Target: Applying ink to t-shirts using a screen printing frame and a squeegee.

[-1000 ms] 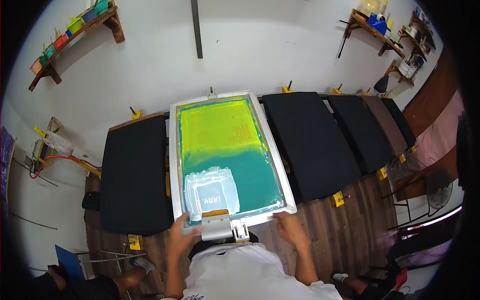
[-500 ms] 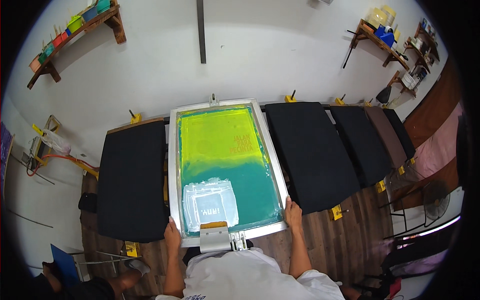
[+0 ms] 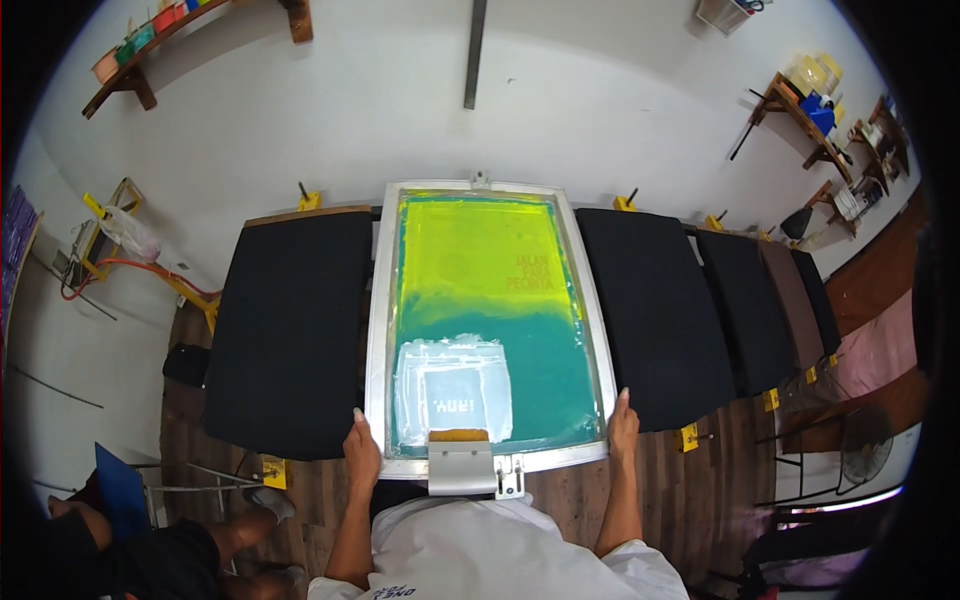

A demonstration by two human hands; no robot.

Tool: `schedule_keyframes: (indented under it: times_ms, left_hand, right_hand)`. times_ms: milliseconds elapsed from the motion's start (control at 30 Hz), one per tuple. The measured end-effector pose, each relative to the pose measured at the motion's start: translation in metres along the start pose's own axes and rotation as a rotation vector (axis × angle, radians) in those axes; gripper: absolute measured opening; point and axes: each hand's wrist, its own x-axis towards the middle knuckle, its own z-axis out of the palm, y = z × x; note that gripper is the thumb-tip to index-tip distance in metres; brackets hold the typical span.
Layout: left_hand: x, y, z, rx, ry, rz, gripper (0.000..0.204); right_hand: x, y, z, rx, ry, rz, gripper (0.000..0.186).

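A large screen-printing screen (image 3: 490, 370) in an aluminium frame (image 3: 384, 280) lies between dark padded platens. Its mesh is lime at the top and teal below, with faint lettering and a pale, ink-smeared square at lower left. A metal bracket (image 3: 458, 466) sits on its near edge. My left hand (image 3: 362, 445) grips the lower left side of the frame, fingers wrapped on the rim. My right hand (image 3: 623, 430) grips the lower right side in the same way.
Black platens (image 3: 285, 330) and a brown one (image 3: 790, 300) line the rail with yellow clamps (image 3: 689, 436). Shelves (image 3: 815, 140) with tubs and tools hang on the wall. At lower left, another person's leg (image 3: 235, 520) is beside a metal stand; a fan (image 3: 865, 460) stands right.
My hands have moved from near the front corners onto the frame's two sides and taken hold. The screen and surroundings now appear further right in the picture.
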Motion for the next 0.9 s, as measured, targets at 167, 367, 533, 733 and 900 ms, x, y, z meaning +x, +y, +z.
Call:
schedule_keyframes:
  times_ms: [167, 367, 533, 733, 900]
  left_hand:
    - [-0.005, 0.040, -0.033, -0.019, -0.067, 0.002, 0.070]
    - [0.015, 0.053, -0.096, 0.029, -0.067, 0.148, 0.066]
    - [0.051, 0.037, -0.160, 0.015, -0.045, 0.182, 0.063]
    - [0.096, -0.003, -0.227, -0.044, -0.023, 0.198, 0.064]
    - [0.135, -0.048, -0.281, -0.064, -0.026, 0.171, 0.071]
  right_hand:
    - [-0.014, -0.006, -0.008, 0.030, -0.017, 0.078, 0.091]
    - [-0.062, -0.033, 0.011, 0.150, 0.042, 0.031, 0.087]
    - [-0.120, -0.088, 0.047, 0.181, 0.005, 0.018, 0.084]
    - [-0.170, -0.121, 0.099, 0.154, 0.013, 0.040, 0.074]
    - [-0.215, -0.158, 0.144, 0.163, -0.054, -0.019, 0.071]
